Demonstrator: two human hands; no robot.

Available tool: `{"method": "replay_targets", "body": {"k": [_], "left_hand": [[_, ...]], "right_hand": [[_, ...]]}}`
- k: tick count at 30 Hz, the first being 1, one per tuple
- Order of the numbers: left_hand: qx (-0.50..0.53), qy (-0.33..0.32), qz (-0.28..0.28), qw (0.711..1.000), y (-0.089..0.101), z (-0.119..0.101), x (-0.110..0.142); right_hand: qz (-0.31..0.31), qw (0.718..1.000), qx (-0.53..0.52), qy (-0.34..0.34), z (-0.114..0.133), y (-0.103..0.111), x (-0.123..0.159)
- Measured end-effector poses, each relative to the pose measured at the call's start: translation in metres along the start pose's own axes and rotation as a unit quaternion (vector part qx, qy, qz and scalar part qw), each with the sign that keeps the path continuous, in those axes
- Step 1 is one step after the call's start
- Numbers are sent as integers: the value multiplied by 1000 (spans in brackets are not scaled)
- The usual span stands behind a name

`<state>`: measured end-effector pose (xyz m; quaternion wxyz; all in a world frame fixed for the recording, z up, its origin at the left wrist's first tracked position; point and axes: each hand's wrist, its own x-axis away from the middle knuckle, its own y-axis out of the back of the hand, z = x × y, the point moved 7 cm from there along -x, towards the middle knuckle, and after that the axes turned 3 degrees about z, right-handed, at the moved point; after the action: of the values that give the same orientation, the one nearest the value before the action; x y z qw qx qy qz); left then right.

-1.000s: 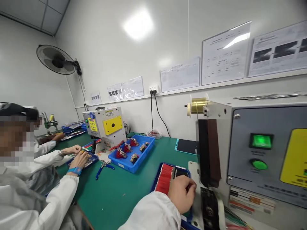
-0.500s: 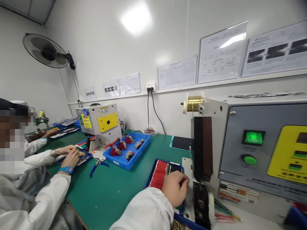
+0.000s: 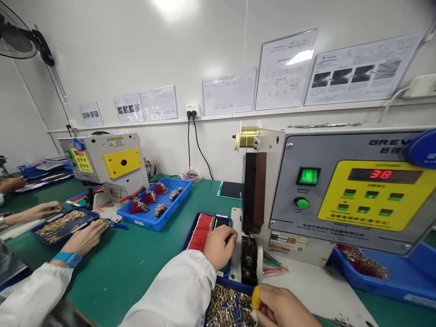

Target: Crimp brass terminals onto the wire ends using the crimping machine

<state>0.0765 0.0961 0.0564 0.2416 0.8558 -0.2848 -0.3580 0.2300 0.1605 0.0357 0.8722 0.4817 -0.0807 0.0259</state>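
My left hand (image 3: 220,247) hangs with curled fingers just left of the crimping head (image 3: 249,259) of a grey terminal crimping machine (image 3: 354,190). Its fingertips hide whatever they may hold. A blue tray of red wires (image 3: 200,231) lies right behind that hand. At the bottom edge my right hand (image 3: 281,309), with a yellow finger cot (image 3: 256,297) on one finger, sits just above a blue tray of loose brass terminals (image 3: 228,309). A few crimped wires (image 3: 275,265) lie on the white plate right of the crimping head.
A co-worker's hands (image 3: 85,238) rest beside a tray of brass terminals (image 3: 61,225) on the green bench (image 3: 136,259). Further back stand a blue tray of crimped red wire bundles (image 3: 153,209) and a second crimping machine (image 3: 105,159). Another blue tray (image 3: 384,277) sits at right.
The view has swung right, so the bench contents shift left. My right hand and the terminal tray have come into view at the bottom. My left hand stays beside the crimping head.
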Motion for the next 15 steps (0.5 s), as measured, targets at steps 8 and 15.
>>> {"method": "replay_targets", "body": {"k": [8, 15], "left_hand": [[6, -2, 8, 1000, -1, 0, -1], [2, 2, 3, 1000, 0, -2, -1]], "right_hand": [[-8, 1000, 10, 20, 5, 0, 2], [8, 997, 59, 38, 13, -9, 2]]}}
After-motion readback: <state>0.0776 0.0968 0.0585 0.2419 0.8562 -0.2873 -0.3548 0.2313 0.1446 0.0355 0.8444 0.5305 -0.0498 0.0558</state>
